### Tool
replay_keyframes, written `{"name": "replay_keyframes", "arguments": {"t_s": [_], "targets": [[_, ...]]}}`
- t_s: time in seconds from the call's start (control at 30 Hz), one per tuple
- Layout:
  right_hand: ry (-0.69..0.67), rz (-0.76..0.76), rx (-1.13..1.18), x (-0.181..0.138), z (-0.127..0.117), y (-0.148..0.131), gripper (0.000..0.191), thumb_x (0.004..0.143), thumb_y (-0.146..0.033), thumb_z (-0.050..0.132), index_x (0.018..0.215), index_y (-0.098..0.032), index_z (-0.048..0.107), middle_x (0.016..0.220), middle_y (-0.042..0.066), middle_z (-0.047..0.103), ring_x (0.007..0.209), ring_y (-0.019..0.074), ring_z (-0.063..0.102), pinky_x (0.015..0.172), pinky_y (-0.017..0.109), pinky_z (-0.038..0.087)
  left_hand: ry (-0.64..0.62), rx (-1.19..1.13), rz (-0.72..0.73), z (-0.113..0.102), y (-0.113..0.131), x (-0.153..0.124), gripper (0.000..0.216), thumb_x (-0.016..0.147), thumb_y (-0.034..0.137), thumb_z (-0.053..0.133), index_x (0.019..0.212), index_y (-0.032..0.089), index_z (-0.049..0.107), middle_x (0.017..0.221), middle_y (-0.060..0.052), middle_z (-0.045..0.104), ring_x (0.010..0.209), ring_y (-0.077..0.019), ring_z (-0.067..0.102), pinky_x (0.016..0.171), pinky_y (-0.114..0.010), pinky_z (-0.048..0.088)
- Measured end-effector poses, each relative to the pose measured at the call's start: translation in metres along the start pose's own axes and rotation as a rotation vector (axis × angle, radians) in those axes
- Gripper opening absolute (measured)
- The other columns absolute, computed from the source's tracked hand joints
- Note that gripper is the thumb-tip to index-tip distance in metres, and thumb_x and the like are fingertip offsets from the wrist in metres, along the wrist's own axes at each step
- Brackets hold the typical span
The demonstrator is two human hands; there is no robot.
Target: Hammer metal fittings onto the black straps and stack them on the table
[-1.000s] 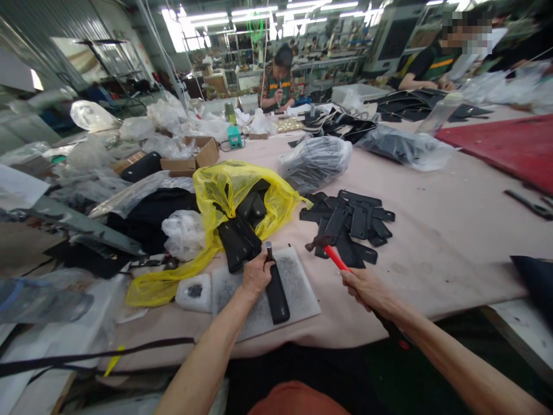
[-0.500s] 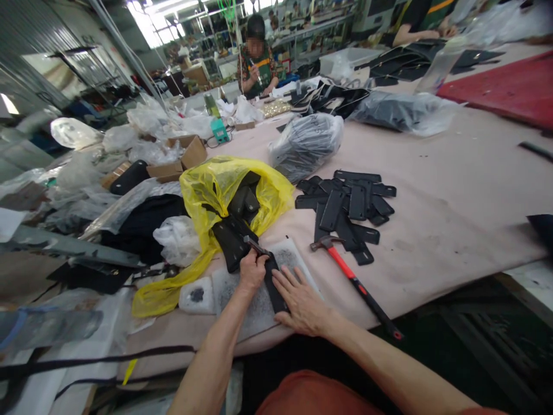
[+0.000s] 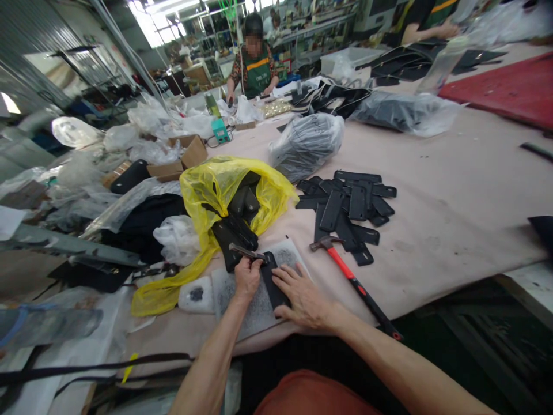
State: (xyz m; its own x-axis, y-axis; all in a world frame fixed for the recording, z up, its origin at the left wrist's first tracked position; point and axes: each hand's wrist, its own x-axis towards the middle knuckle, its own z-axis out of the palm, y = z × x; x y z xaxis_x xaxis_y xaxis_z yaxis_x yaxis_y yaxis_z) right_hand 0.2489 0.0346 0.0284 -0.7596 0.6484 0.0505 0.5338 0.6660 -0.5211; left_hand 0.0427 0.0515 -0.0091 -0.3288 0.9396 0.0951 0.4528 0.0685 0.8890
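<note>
My left hand (image 3: 248,278) is closed round a metal punch (image 3: 247,252), a short steel rod that tilts to the left. One end of the rod is at the upper end of a black strap piece (image 3: 275,285); whether it touches, I cannot tell. My right hand (image 3: 305,297) lies with spread fingers along that piece's right edge. Under the piece is a scuffed white board (image 3: 246,314). A claw hammer (image 3: 352,276) with a red and black handle rests right of my right hand. Beyond it is a pile of similar black pieces (image 3: 332,210).
A yellow plastic bag (image 3: 276,193) with black pieces inside stands behind the board. A small white block (image 3: 196,295) sits left of it. Farther back are a clear bag of dark parts (image 3: 306,144) and a red sheet (image 3: 505,89). A co-worker (image 3: 258,72) sits across the table.
My left hand has shifted slightly left and down, and the punch now leans further over to the left. My right hand stays on the piece. The co-worker's raised hand has come down.
</note>
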Motion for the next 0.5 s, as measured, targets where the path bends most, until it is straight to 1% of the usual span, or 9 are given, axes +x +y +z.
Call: {"name": "replay_keyframes", "arguments": {"t_s": [0.07, 0.1, 0.17, 0.23, 0.3, 0.37, 0.43, 0.5], "targets": [[0.079, 0.064, 0.017, 0.014, -0.008, 0.003, 0.039, 0.095, -0.042, 0.050, 0.126, -0.020, 0.060, 0.128, 0.010, 0.061, 0.122, 0.0257, 0.049, 0.111, 0.047, 0.024, 0.008, 0.010, 0.012, 0.000, -0.002, 0.001, 0.019, 0.085, 0.030, 0.056, 0.093, 0.019, 0.069, 0.091, -0.005, 0.074, 0.087, -0.0199, 0.069, 0.083, -0.031, 0.051], [0.112, 0.107, 0.019, 0.024, -0.011, 0.005, 0.031, 0.096, -0.034, 0.048, 0.120, -0.020, 0.063, 0.117, 0.009, 0.065, 0.113, 0.0234, 0.054, 0.106, 0.043, 0.031, 0.020, 0.012, 0.017, 0.000, -0.003, 0.002, 0.019, 0.085, 0.030, 0.056, 0.094, 0.019, 0.069, 0.091, -0.005, 0.074, 0.087, -0.0200, 0.069, 0.083, -0.031, 0.051], [0.150, 0.180, -0.006, 0.044, -0.015, 0.010, 0.026, 0.095, -0.027, 0.048, 0.114, -0.020, 0.065, 0.106, 0.008, 0.066, 0.102, 0.0219, 0.056, 0.095, 0.038, 0.037, 0.057, 0.017, 0.018, 0.001, -0.005, 0.004, 0.020, 0.085, 0.032, 0.056, 0.094, 0.019, 0.067, 0.089, -0.005, 0.074, 0.085, -0.0203, 0.068, 0.080, -0.030, 0.051], [0.137, 0.228, -0.062, 0.061, -0.014, 0.013, 0.024, 0.093, -0.028, 0.052, 0.111, -0.021, 0.067, 0.104, 0.008, 0.065, 0.101, 0.0232, 0.055, 0.090, 0.037, 0.037, 0.076, 0.030, 0.007, 0.001, -0.008, 0.005, 0.019, 0.084, 0.032, 0.057, 0.093, 0.018, 0.066, 0.086, -0.005, 0.073, 0.081, -0.0204, 0.068, 0.076, -0.030, 0.052], [0.100, 0.266, -0.113, 0.072, -0.011, 0.015, 0.022, 0.090, -0.028, 0.056, 0.108, -0.023, 0.069, 0.104, 0.008, 0.063, 0.102, 0.0245, 0.053, 0.088, 0.037, 0.035, 0.072, 0.038, -0.003, 0.002, -0.010, 0.006, 0.019, 0.084, 0.032, 0.056, 0.093, 0.018, 0.065, 0.084, -0.004, 0.072, 0.079, -0.0202, 0.068, 0.074, -0.029, 0.051], [0.087, 0.300, -0.130, 0.077, -0.006, 0.015, 0.023, 0.088, -0.027, 0.058, 0.107, -0.024, 0.069, 0.104, 0.008, 0.062, 0.102, 0.0250, 0.052, 0.087, 0.037, 0.034, 0.069, 0.036, -0.004, 0.003, -0.012, 0.006, 0.018, 0.085, 0.032, 0.056, 0.093, 0.018, 0.065, 0.085, -0.004, 0.072, 0.079, -0.0201, 0.067, 0.074, -0.029, 0.051], [0.107, 0.323, -0.104, 0.077, 0.000, 0.016, 0.024, 0.087, -0.026, 0.058, 0.108, -0.024, 0.069, 0.106, 0.008, 0.062, 0.103, 0.0250, 0.050, 0.088, 0.037, 0.032, 0.068, 0.026, -0.001, 0.003, -0.012, 0.005, 0.018, 0.084, 0.031, 0.056, 0.093, 0.018, 0.065, 0.086, -0.005, 0.072, 0.080, -0.0202, 0.068, 0.074, -0.029, 0.051], [0.129, 0.345, -0.068, 0.078, 0.004, 0.017, 0.022, 0.086, -0.024, 0.058, 0.104, -0.024, 0.069, 0.106, 0.008, 0.062, 0.102, 0.0247, 0.050, 0.088, 0.037, 0.030, 0.062, 0.019, -0.005, 0.004, -0.011, 0.004, 0.018, 0.084, 0.030, 0.056, 0.094, 0.018, 0.065, 0.086, -0.005, 0.073, 0.080, -0.0203, 0.068, 0.074, -0.029, 0.051]]}}
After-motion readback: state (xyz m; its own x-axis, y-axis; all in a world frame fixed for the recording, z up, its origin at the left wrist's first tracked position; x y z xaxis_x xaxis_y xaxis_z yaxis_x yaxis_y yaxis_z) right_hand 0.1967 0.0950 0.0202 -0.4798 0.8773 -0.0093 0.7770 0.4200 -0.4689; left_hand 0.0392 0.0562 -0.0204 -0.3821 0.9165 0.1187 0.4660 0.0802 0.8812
